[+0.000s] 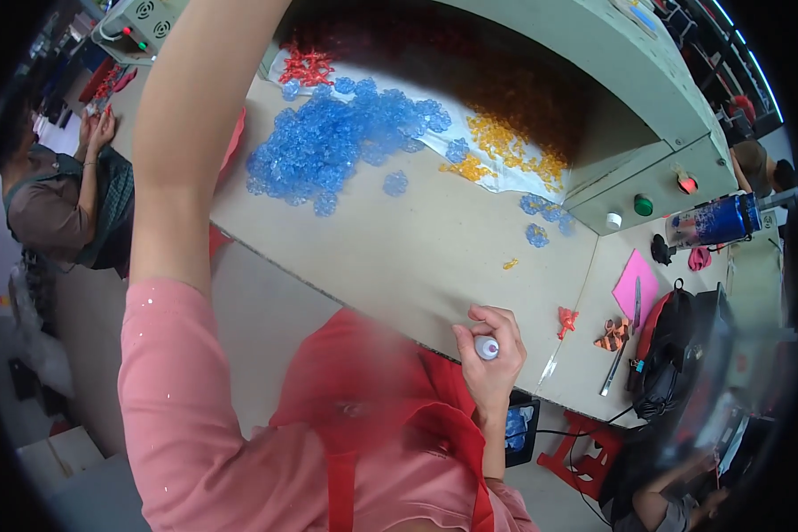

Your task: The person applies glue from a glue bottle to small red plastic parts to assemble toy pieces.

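Observation:
My right hand [496, 355] is closed around a small white tube [486, 347], seen end-on with a dark spot at its tip, at the near edge of the beige work table [390, 257]. Bare and raised, my left forearm [182, 115] runs up past the top of the picture, so its hand is out of sight. Beyond, a large heap of clear blue flower-shaped pieces [306, 146] lies on the table. A tiny yellow piece [511, 264] and a red figure-shaped piece [567, 322] lie nearest my right hand.
Under a pale green metal hood [629, 62] lie red pieces [306, 66] and yellow pieces [514, 146] on white cloth. To the right are a pink sheet [635, 284], tweezers [610, 372], a black bag [669, 346] and a blue bottle [714, 222]. Another person [58, 204] sits at left.

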Tool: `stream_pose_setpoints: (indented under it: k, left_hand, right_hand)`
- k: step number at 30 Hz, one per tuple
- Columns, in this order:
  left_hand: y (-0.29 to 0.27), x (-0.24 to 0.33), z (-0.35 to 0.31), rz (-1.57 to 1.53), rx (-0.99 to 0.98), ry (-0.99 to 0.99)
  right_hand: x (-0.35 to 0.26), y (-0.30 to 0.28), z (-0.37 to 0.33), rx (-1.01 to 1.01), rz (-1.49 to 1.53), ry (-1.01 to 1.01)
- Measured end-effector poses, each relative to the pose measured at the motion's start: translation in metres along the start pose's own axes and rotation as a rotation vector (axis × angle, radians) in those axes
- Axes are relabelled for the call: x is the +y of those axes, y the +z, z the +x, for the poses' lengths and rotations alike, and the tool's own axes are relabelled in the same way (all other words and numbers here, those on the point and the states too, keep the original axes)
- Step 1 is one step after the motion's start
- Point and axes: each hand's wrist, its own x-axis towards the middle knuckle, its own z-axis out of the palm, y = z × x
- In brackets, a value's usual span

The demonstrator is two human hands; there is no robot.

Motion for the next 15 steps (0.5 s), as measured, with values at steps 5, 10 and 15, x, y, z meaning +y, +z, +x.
stream_pose_setpoints:
  k: [5, 10, 15]
  left_hand:
    - [-0.115, -0.078, -0.016, 0.935, -0.686, 0.537]
    - [-0.236, -0.126, 0.057, 1.777, 0.085, 0.722]
    - [-0.272, -0.155, 0.095, 1.957, 0.012, 0.815]
  right_hand:
    - [0.009, -0.003, 0.005, 0.026, -0.006, 0.041]
    - [0.006, 0.001, 0.006, -0.031, 0.000, 0.040]
    - [0.004, 0.006, 0.006, -0.034, 0.006, 0.044]
